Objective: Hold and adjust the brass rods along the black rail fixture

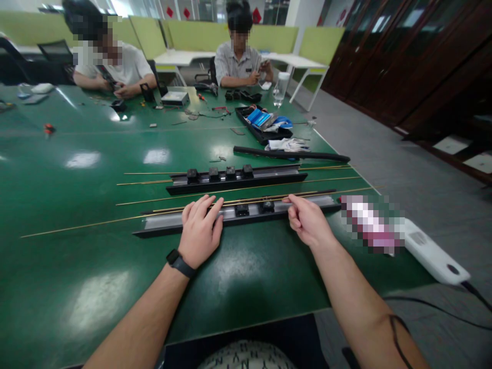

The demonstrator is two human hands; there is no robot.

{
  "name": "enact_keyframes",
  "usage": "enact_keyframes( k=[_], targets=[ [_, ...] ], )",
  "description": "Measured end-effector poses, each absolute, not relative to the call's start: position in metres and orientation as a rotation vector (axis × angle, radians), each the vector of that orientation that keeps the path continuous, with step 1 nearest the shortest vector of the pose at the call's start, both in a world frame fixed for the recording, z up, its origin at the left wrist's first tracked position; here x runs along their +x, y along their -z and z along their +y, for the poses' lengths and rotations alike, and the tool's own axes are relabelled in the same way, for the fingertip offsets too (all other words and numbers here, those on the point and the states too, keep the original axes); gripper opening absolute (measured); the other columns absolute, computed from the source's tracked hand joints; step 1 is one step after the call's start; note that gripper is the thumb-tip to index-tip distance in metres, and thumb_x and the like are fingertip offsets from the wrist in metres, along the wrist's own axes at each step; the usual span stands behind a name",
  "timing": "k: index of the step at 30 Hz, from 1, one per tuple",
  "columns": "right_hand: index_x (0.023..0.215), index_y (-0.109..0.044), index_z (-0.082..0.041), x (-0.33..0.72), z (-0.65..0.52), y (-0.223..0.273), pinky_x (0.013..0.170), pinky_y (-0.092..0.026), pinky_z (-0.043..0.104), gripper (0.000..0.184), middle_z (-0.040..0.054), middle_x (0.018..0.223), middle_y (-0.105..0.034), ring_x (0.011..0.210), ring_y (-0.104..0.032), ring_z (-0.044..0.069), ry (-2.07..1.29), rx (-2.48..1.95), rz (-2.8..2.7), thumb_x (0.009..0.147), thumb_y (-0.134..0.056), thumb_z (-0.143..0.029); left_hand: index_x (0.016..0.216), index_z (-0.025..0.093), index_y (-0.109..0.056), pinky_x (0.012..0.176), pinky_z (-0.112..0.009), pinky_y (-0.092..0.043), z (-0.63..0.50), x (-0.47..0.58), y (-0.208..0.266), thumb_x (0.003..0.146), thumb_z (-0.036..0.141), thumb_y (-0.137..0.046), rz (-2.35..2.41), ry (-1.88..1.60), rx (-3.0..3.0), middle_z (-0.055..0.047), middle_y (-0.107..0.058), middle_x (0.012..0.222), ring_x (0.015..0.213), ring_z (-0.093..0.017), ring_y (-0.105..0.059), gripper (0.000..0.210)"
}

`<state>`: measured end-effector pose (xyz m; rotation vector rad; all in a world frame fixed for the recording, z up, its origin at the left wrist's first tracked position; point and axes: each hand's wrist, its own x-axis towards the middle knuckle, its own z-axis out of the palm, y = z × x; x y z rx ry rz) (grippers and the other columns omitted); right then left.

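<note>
Two black channel-shaped rails lie one behind the other on the green table. My left hand [202, 225] rests over the left half of the near rail [253, 219], fingers stretched out and slightly apart, close to thin brass-coloured rods [84, 224] along it. Near the rail's right part is my right hand [309, 219]. Its index finger points left at the rods while the other fingers curl in; whether anything is inside them is hidden. Between my hands, two small black blocks [242, 208] sit in the channel. The far rail [238, 182] carries several similar black blocks [213, 174].
Behind the rails lie a black tube [292, 154], white gloves [290, 145] and a black tray [265, 134] of blue items. To the right are a blurred pink packet [371, 225] and a white power strip [434, 251]. Two people sit across the table, handling small items.
</note>
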<state>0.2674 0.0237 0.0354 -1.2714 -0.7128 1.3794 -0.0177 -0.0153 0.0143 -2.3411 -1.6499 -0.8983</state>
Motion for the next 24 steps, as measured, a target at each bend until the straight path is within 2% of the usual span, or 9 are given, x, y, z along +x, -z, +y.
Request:
enact_keyframes(
  k=[24],
  targets=[
    [0.09, -0.069, -0.014, 0.2686, 0.0238, -0.0357, 0.029, -0.016, 0.016, 0.024, -0.0061, 0.047, -0.05, 0.03, -0.031, 0.004, -1.392, -1.286, -0.719, 0.083, -0.074, -0.036, 0.143, 0.023, -0.055, 0.117, -0.049, -0.03, -0.0153, -0.018, -0.0147, 0.1, 0.027, -0.051, -1.66, 0.874, -2.35, -0.012, -0.061, 0.142, 0.14, -0.028, -0.049, 0.044]
  ],
)
